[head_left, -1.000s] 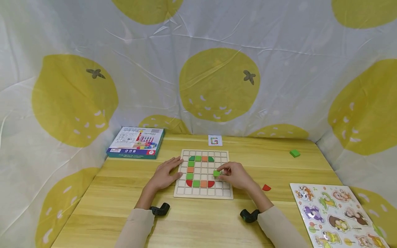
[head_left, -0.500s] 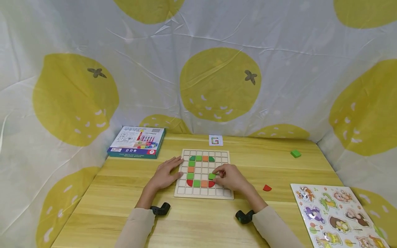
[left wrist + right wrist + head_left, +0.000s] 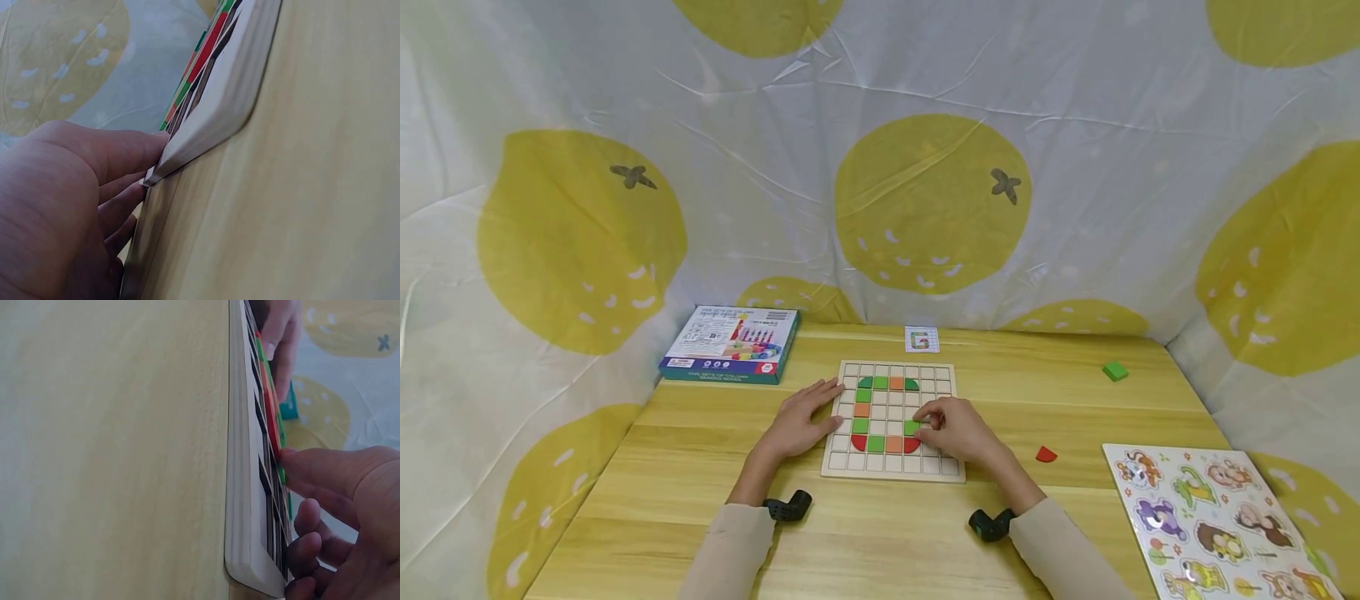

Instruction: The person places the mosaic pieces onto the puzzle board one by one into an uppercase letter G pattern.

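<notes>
A wooden grid board [image 3: 887, 465] lies on the table, with green, orange and red tiles set in its cells in a C-like outline. My right hand [image 3: 958, 427] pinches a green square tile [image 3: 912, 427] between thumb and fingers, in a cell just above the red quarter-round tile [image 3: 911, 446] at the outline's lower right. At the board's left edge rests my left hand [image 3: 796, 422], its fingers extended and thumb touching the frame. In the right wrist view, the right thumb [image 3: 319, 469] presses near the tiles; the pinched tile is mostly hidden there.
Behind the board lies a small card [image 3: 921, 339] printed with a coloured G. A loose red quarter-round tile [image 3: 1046, 454] and a green square piece [image 3: 1115, 372] lie to the right. An animal puzzle board [image 3: 1213, 517] occupies the right front, a flat box [image 3: 730, 345] the back left.
My right hand has moved left and slightly down with the green square tile, bringing it into the cell above the red corner tile. The left hand has stayed at the board's edge.
</notes>
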A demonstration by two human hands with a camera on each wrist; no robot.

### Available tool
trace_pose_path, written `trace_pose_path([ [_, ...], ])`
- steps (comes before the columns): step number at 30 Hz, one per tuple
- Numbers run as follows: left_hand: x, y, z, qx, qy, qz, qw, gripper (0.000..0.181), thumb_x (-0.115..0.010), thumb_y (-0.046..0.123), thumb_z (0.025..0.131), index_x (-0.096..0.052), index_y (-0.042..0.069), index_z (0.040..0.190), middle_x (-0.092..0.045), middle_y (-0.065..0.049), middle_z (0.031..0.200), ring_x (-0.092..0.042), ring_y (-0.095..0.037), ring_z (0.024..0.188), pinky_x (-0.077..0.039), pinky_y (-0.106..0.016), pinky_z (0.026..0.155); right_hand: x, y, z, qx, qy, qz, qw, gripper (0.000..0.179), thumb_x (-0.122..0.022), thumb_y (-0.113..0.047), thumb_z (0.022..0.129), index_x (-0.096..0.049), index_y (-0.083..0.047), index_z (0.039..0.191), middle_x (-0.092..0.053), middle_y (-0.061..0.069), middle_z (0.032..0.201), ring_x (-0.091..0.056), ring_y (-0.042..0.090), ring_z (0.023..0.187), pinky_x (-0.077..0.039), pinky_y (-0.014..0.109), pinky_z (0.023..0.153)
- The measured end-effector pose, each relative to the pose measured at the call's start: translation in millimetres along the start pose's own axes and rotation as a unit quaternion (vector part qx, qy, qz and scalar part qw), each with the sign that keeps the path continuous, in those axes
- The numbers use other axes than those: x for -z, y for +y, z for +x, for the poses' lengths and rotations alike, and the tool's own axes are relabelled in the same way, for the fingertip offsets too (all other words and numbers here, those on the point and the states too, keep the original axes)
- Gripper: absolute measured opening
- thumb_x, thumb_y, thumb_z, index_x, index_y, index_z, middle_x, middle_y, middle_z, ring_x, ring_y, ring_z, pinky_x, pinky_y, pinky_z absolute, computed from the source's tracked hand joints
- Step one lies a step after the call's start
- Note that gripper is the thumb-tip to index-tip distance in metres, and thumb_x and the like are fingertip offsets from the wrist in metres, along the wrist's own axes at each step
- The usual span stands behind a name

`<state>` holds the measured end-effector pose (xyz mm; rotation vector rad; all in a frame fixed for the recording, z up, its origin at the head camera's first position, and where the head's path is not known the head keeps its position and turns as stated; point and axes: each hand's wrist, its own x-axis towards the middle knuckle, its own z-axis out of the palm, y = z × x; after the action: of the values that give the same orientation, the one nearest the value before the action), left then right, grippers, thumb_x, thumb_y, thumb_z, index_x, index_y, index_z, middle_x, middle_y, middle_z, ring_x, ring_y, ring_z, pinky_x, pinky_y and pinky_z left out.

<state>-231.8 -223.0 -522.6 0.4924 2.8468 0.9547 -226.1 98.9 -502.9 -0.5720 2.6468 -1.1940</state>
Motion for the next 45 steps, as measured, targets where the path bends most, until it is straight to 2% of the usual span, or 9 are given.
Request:
trace_pose_path([
  [9, -1.2, 2.7, 2.1, -0.006, 0.008, 0.019, 0.9998, 0.060, -0.060, 0.034, 0.103, -0.043, 0.018, 0.159, -0.035, -0.007, 0.168, -0.026, -0.038, 0.157, -0.020, -0.067, 0.122, 0, 2, 2.2, -0.006, 0.010, -0.005, 0.9999, 0.015, -0.078, -0.015, 0.090, -0.080, -0.011, 0.104, -0.056, -0.002, 0.073, -0.046, 0.012, 0.063, -0.037, 0.023, 0.060],
  [13, -2.2, 4.2, 2.4, 0.001, 0.012, 0.021, 0.9997, 0.060, -0.059, 0.033, 0.103, -0.042, 0.018, 0.159, -0.034, -0.006, 0.168, -0.025, -0.037, 0.157, -0.020, -0.067, 0.122, 0, 4, 3.7, -0.006, 0.009, -0.004, 0.9999, 0.015, -0.078, -0.016, 0.090, -0.080, -0.012, 0.104, -0.057, -0.003, 0.072, -0.046, 0.012, 0.062, -0.037, 0.023, 0.060],
  [20, -1.5, 6.0, 2.4, 0.014, 0.011, 0.015, 0.9997, 0.060, -0.060, 0.032, 0.103, -0.043, 0.019, 0.158, -0.035, -0.005, 0.168, -0.025, -0.036, 0.157, -0.018, -0.066, 0.123, 4, 9, -0.1, 0.001, 0.001, 0.026, 0.9997, 0.018, -0.078, -0.021, 0.092, -0.080, -0.013, 0.108, -0.058, -0.002, 0.077, -0.050, 0.012, 0.068, -0.039, 0.022, 0.061],
  [25, -3.1, 4.7, 3.4, 0.021, 0.013, 0.014, 0.9996, 0.059, -0.059, 0.033, 0.102, -0.044, 0.020, 0.158, -0.036, -0.003, 0.167, -0.026, -0.035, 0.157, -0.019, -0.066, 0.123, 16, 14, -10.5, -0.004, 0.015, 0.037, 0.9992, 0.021, -0.078, -0.023, 0.093, -0.079, -0.013, 0.111, -0.058, -0.001, 0.080, -0.050, 0.014, 0.071, -0.040, 0.023, 0.062],
  [29, -3.7, 3.9, 4.0, 0.024, 0.021, 0.011, 0.9994, 0.059, -0.061, 0.034, 0.101, -0.046, 0.021, 0.157, -0.038, -0.002, 0.167, -0.027, -0.035, 0.157, -0.019, -0.067, 0.123, 32, 21, -20.4, -0.013, 0.039, 0.022, 0.9989, 0.021, -0.077, -0.023, 0.093, -0.079, -0.012, 0.112, -0.058, -0.001, 0.079, -0.050, 0.014, 0.070, -0.040, 0.023, 0.062],
  [37, -2.8, 4.4, 3.1, 0.032, 0.027, 0.006, 0.9991, 0.059, -0.063, 0.033, 0.100, -0.048, 0.020, 0.156, -0.039, -0.001, 0.166, -0.028, -0.035, 0.156, -0.020, -0.068, 0.122, 61, 48, -42.0, -0.025, 0.076, -0.003, 0.9968, 0.024, -0.079, -0.020, 0.092, -0.078, -0.008, 0.113, -0.059, 0.000, 0.081, -0.050, 0.014, 0.070, -0.042, 0.024, 0.062],
  [45, -3.9, 5.5, 3.8, 0.033, 0.029, 0.005, 0.9990, 0.059, -0.063, 0.033, 0.100, -0.048, 0.021, 0.156, -0.040, -0.001, 0.166, -0.028, -0.034, 0.156, -0.020, -0.068, 0.122, 69, 62, -48.4, -0.042, 0.080, -0.014, 0.9958, 0.024, -0.080, -0.019, 0.091, -0.077, -0.008, 0.112, -0.058, 0.001, 0.081, -0.048, 0.014, 0.068, -0.041, 0.024, 0.060],
])
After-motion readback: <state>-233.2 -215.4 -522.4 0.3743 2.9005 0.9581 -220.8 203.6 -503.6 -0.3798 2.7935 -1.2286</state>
